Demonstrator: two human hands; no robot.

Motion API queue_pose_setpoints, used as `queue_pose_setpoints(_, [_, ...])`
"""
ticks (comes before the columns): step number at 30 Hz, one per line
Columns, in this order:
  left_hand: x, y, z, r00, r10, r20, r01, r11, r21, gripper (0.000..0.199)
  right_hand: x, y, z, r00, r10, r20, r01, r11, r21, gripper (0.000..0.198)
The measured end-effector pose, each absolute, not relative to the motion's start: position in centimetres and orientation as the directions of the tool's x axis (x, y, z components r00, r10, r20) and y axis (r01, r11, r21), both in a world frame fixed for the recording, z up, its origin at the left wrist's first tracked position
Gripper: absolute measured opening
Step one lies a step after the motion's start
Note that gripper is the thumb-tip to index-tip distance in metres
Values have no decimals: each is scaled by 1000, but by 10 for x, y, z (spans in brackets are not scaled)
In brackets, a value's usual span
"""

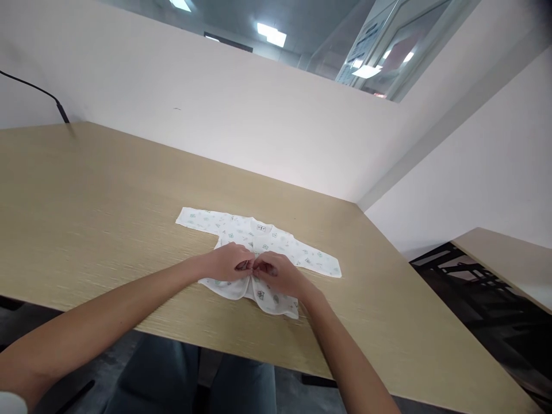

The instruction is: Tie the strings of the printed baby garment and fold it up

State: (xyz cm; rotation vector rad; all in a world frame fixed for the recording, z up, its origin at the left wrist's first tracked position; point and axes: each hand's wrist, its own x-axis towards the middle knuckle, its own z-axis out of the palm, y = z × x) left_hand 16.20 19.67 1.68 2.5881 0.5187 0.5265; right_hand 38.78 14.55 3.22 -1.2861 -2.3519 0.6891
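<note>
A small white baby shirt [235, 227] with a light green and grey print lies face up on the table, its sleeves spread out to both sides. My left hand [230, 261] and my right hand [276, 271] meet over the middle of its front. Both hands pinch the front opening edges of the shirt, fingertips touching each other. Below them the two front panels part slightly at the hem. Whatever fastener may sit between the fingertips is hidden.
The wooden table [129, 184] runs up to a white wall [241, 109] with a window [293, 34] above. A black cable [38, 89] comes down at the far left. On the right, beyond the table edge, stands another surface [509, 253] with dark framework below it.
</note>
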Motion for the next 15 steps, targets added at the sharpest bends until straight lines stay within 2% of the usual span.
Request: queue_pose_setpoints(15, [162,198,12,848,437,301,261,-838,479,9,386,145,35,-512,854,93,669,464,-580,8])
